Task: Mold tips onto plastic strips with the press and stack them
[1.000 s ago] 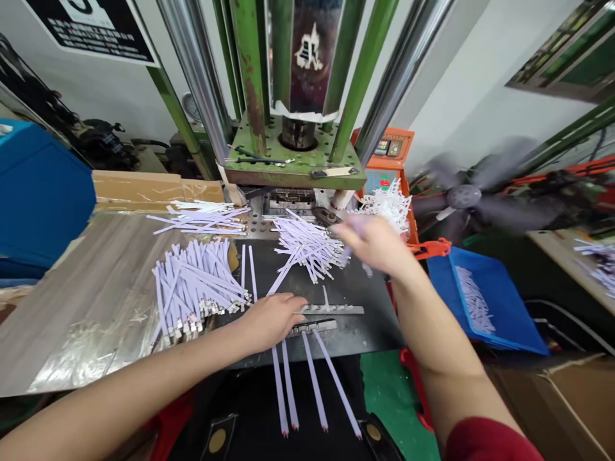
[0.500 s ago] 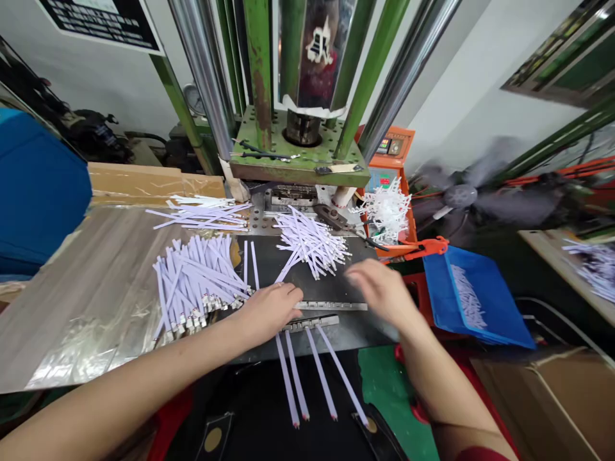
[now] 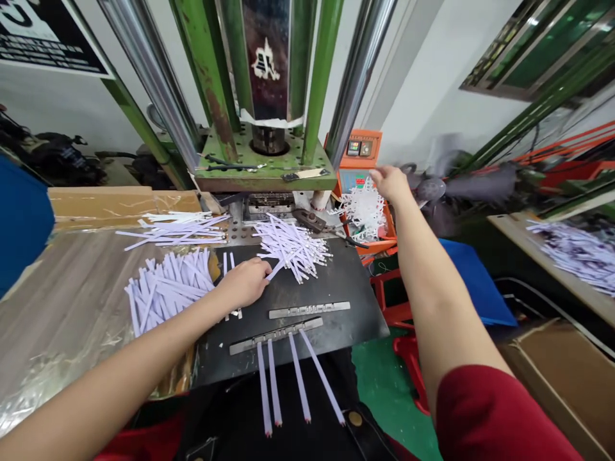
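Note:
My left hand (image 3: 250, 282) is closed at the near edge of a loose pile of flat lavender strips (image 3: 291, 246), its fingertips on one strip (image 3: 275, 270) that sticks out of the pile. My right hand (image 3: 391, 184) is raised over the orange box, fingers pinched just above a heap of small white plastic pieces (image 3: 365, 208); anything between them is too small to make out. On the black tabletop lie two slotted metal bars. The farther bar (image 3: 310, 310) holds no strips; several strips (image 3: 273, 384) hang from the nearer bar (image 3: 276, 335) toward my lap.
A green press (image 3: 264, 176) stands behind the tabletop, with pliers (image 3: 310, 219) in front of it. More lavender strips (image 3: 168, 282) are heaped at the left. A fan (image 3: 432, 189) spins at the right, above a blue bin (image 3: 473, 275). A cardboard box (image 3: 562, 378) is lower right.
My right hand has gone from above the tabletop up to the white pieces. My left hand has left the metal bars and moved to the strip pile. The view has shifted toward the right.

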`<state>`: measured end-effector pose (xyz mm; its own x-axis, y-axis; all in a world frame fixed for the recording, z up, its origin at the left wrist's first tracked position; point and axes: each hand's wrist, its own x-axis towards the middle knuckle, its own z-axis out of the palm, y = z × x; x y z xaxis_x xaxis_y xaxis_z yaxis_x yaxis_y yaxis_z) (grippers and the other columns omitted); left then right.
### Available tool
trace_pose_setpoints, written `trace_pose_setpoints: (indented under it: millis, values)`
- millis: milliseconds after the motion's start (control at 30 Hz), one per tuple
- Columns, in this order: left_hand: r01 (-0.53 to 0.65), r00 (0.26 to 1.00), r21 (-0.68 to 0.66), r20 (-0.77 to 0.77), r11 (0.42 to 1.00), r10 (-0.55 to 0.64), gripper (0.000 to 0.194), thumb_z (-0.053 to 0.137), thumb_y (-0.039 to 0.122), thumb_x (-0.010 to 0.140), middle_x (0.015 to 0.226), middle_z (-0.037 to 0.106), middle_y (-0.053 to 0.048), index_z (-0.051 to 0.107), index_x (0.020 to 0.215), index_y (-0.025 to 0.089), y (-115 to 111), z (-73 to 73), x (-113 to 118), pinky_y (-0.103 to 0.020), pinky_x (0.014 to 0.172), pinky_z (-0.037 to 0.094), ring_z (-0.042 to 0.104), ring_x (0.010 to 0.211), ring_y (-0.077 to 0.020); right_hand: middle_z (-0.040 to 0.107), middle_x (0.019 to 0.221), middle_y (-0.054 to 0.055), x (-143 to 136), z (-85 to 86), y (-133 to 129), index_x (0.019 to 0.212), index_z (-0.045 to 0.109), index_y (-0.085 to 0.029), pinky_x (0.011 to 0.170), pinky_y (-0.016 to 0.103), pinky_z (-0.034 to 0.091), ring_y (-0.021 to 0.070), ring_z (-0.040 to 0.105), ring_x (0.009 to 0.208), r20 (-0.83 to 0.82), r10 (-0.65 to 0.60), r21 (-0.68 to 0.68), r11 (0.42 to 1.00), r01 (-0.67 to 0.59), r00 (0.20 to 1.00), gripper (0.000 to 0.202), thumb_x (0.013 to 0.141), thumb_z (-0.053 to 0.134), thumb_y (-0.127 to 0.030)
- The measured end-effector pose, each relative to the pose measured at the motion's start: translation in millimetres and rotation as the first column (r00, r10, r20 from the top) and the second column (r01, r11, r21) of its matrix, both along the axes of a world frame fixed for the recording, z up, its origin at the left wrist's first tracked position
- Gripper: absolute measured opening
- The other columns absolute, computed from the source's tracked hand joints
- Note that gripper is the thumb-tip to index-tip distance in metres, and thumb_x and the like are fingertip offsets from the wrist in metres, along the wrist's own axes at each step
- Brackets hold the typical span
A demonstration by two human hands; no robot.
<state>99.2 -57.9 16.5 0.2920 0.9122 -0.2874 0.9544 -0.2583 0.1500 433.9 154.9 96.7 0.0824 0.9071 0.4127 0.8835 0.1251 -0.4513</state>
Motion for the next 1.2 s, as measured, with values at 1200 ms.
trace_pose_setpoints:
  millis: [1200]
  values:
    - [0.133, 0.982, 0.272, -0.165, 0.953, -0.09, 0.029, 0.038, 0.012, 0.094, 0.107, 0.063, -0.014, 0.063, 0.11, 0.013, 21, 1.8, -3, -0.039, 0.075, 0.054, 0.068, 0.093, -0.0294, 0.062, 0.124, 0.021, -163, -67.0, -106, 0.133, 0.049, -0.005, 0.101, 0.037, 0.041, 0.0303, 0.055, 0.119, 0.099, 0.557, -0.455, 0.762, -0.46, 0.825, 0.049, 0.094, 0.064, -0.032]
